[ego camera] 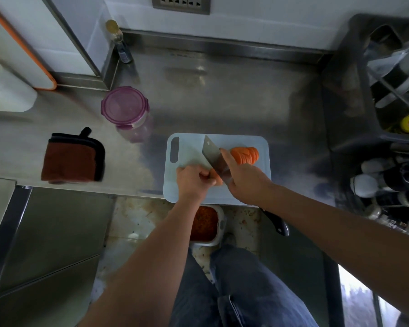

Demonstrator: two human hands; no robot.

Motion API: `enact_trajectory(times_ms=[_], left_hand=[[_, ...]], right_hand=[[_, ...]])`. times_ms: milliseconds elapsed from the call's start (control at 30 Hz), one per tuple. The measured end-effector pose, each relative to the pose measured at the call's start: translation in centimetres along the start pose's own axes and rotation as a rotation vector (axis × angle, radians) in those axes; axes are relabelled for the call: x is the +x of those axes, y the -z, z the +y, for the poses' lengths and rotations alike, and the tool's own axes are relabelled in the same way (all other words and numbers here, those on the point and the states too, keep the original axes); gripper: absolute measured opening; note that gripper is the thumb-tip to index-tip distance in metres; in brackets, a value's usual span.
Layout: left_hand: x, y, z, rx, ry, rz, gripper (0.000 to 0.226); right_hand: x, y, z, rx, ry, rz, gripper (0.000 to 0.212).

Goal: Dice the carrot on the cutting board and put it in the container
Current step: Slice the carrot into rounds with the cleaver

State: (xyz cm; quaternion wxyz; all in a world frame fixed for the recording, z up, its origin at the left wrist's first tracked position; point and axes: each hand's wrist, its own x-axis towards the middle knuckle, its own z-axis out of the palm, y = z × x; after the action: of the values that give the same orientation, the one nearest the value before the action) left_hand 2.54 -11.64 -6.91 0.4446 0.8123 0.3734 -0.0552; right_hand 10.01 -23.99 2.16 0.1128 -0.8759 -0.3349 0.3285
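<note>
Near the cutting board's front edge, the left hand pinched the carrot stub with curled fingers. The right hand gripped the cleaver. Carrot slices lay toward the far right corner. The stub looked stiff and slick, best held well behind the blade.

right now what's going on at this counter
A person is cutting a carrot on the pale blue cutting board. The right grip holds a cleaver with its blade down on the board, and the left grip pinches the carrot stub beside the blade. A row of cut slices lies past the blade. Nothing is diced yet, and the purple-lidded container stands to the left with its lid on.
</note>
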Motion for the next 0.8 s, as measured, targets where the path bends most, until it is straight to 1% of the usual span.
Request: enact_trajectory(times_ms=[167,233,333,400,533,733,800], left_hand=[[0.2,-0.3,-0.4,-0.009,0.013,0.019,0.022],[0.3,-0.4,-0.5,-0.013,0.005,0.025,0.02],[0.3,-0.4,-0.6,-0.005,-0.026,0.028,0.009],[0.4,-0.5,-0.8,-0.001,-0.047,0.024,0.006],[0.8,-0.8,-1.2,-0.062,0.01,0.02,0.01],[0.9,-0.6,-1.3,-0.063,0.005,-0.009,0.01],[1.0,-0.6,-1.4,-0.065,-0.005,-0.008,0.01]], right_hand=[[0.0,-0.5,-0.3,-0.017,-0.019,0.013,0.079],[-0.1,-0.9,-0.1,0.019,-0.033,0.015,0.081],[0.1,-1.8,0.2,0.068,-0.032,0.027,0.083],[0.1,-2.2,0.4,0.069,-0.04,0.049,0.084],[-0.3,-2.7,0.2,0.04,-0.066,0.055,0.085],[0.4,-2.3,0.2,0.072,-0.024,0.01,0.086],[0.5,-2.3,0.2,0.071,-0.026,0.022,0.085]])
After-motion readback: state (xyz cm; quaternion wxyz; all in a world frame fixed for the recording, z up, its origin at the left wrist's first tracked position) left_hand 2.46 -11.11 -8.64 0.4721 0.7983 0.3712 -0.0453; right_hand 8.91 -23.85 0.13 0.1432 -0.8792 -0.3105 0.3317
